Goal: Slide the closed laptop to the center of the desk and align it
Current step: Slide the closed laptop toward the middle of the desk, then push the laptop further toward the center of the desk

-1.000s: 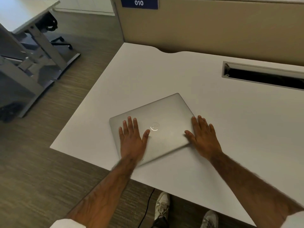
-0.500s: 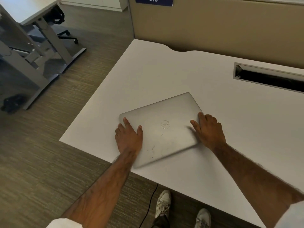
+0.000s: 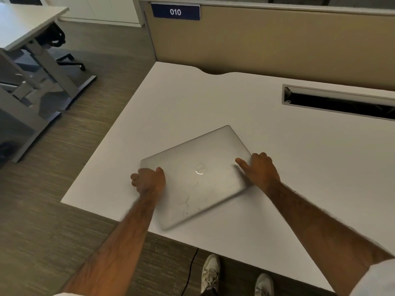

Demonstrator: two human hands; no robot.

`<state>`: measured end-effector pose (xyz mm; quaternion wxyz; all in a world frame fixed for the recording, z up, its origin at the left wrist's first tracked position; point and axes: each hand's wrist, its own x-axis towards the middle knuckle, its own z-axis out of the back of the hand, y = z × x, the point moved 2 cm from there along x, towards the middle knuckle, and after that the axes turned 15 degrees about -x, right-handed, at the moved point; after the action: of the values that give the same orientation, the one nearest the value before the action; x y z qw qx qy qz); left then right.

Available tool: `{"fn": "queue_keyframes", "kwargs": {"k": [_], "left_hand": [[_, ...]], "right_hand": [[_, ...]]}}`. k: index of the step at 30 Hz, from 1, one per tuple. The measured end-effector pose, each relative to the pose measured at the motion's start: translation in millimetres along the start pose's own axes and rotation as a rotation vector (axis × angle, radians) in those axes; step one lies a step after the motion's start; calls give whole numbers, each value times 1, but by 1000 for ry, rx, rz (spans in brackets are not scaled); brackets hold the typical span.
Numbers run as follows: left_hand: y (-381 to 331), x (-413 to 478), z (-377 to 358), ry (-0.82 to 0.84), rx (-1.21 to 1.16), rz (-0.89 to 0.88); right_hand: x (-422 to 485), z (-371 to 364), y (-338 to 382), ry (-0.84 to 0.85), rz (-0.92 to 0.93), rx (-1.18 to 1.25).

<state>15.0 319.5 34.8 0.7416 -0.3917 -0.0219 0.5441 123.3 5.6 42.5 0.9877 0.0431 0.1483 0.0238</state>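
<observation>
The left hand [image 3: 148, 180] grips the left edge of the closed silver laptop [image 3: 201, 178], which lies skewed near the front-left of the white desk [image 3: 288, 167]; the right hand [image 3: 261, 170] clasps its right edge, thumb on the lid

Silver-grey laptop [image 3: 198, 176], matte lid, round shiny logo, few dark scuff marks. Desk [image 3: 213, 107] plain white. Cable slot [image 3: 342, 104] black inside, pale grey rim. Partition [image 3: 277, 43] tan. Sign [image 3: 175, 11] navy, white "010". Floor [image 3: 53, 199] brown-grey streaked carpet. Shoes [image 3: 210, 272] off-white. Cable [image 3: 189, 272] black.
</observation>
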Motion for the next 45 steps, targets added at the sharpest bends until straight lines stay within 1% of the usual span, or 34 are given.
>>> {"fn": "queue_keyframes", "kwargs": {"k": [6, 10, 20, 34, 45], "left_hand": [[-4, -2, -2, -51, -60, 41], [-7, -4, -2, -61, -91, 44], [-20, -12, -12, -11, -107, -13], [-69, -56, -76, 102, -77, -99], [-105, -105, -136, 156, -38, -146]], "right_hand": [[16, 1, -8, 54, -49, 101], [25, 3, -13, 58, -51, 160], [26, 4, -43, 88, -115, 254], [26, 13, -134, 67, -266, 332], [33, 26, -216, 57, -334, 363]]}}
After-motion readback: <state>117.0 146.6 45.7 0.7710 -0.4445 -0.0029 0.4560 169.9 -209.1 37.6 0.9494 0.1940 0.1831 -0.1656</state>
